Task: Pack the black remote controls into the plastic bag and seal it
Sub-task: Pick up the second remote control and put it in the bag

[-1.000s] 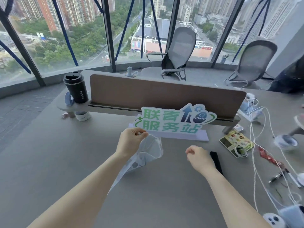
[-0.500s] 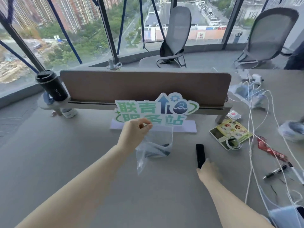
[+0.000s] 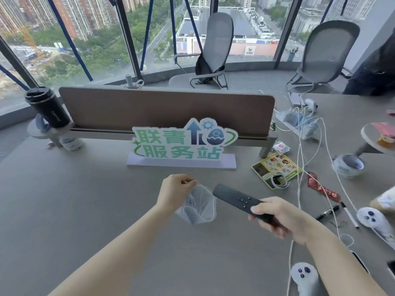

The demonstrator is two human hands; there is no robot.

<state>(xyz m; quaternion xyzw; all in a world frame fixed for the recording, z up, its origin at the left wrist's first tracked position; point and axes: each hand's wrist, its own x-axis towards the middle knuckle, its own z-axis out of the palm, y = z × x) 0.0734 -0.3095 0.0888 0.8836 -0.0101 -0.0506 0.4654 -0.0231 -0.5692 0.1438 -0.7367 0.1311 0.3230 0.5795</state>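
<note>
My left hand [image 3: 175, 193] pinches the top edge of a clear plastic bag [image 3: 201, 208], which hangs open above the grey table [image 3: 85, 210]. A dark shape, apparently a remote, lies low inside the bag. My right hand [image 3: 277, 218] grips a long black remote control [image 3: 235, 198] by its near end. The remote is held above the table, tilted, with its far tip right at the bag's mouth.
A green and white sign [image 3: 183, 144] stands just behind the bag, in front of a brown divider [image 3: 166, 110]. A black cup [image 3: 48, 107] stands at the left. To the right lie white cables [image 3: 303, 167], a card [image 3: 276, 167], pens [image 3: 327, 213] and white controllers [image 3: 372, 218].
My right hand has picked the black remote up off the table and brought it left to the bag's mouth. My left hand has lowered the bag slightly.
</note>
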